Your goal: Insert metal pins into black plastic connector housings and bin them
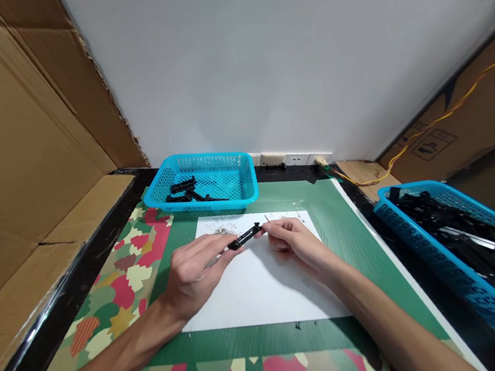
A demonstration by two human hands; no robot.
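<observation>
My left hand point(194, 271) is closed on a narrow black plastic part point(244, 237), pinching its near end between thumb and fingers. The part is held tilted over a white sheet point(258, 290), its far end up and to the right. Close to that far end, my right hand point(292, 237) is closed in a pinch. A tiny thin metal piece point(267, 219) shows at its fingertips, too small to name. Behind my left hand, a pile of small metal pieces point(224, 230) lies on the sheet, partly hidden.
A blue basket point(201, 208) with several black parts point(183, 184) stands at the back. Another blue basket point(455, 273), full of black parts, is at the right. Cardboard point(23, 114) walls the left side. A yellow cable point(390, 161) runs from wall sockets point(297, 159).
</observation>
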